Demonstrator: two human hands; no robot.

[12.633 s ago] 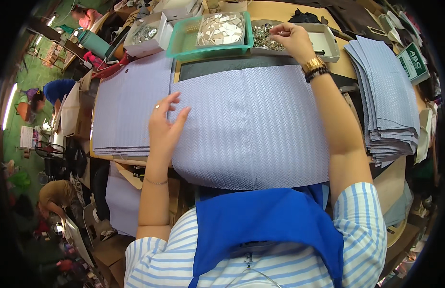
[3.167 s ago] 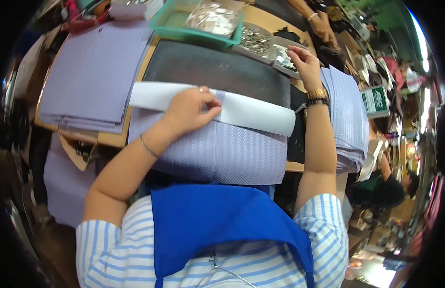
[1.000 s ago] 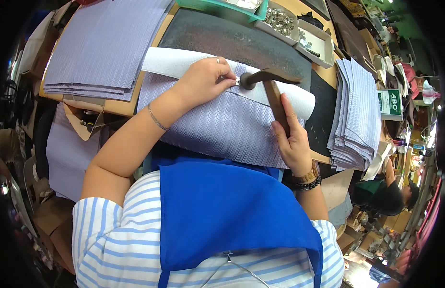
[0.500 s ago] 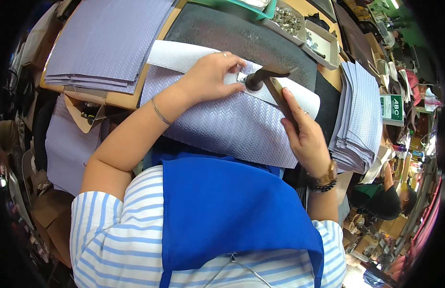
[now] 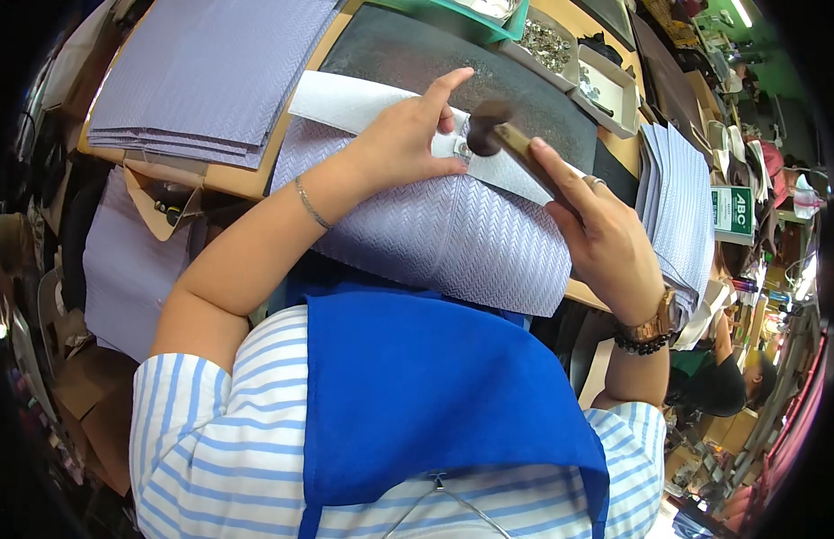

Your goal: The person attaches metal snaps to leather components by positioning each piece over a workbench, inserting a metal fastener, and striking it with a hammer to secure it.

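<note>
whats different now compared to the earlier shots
The right hand, first at the box of metal bits, has come back toward the person and now grips a hammer. The sheet, flat at first, has its far edge folded back, white side up. The left hand moved onto the fold; its fingers, pinched earlier, have opened beside a small metal piece. Both side stacks, left and right, remain.

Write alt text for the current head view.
A person's right hand holds a hammer near a small shiny piece on a folded lavender sheet; the left hand, fingers spread, is beside that piece. Sheet stacks flank them.
</note>
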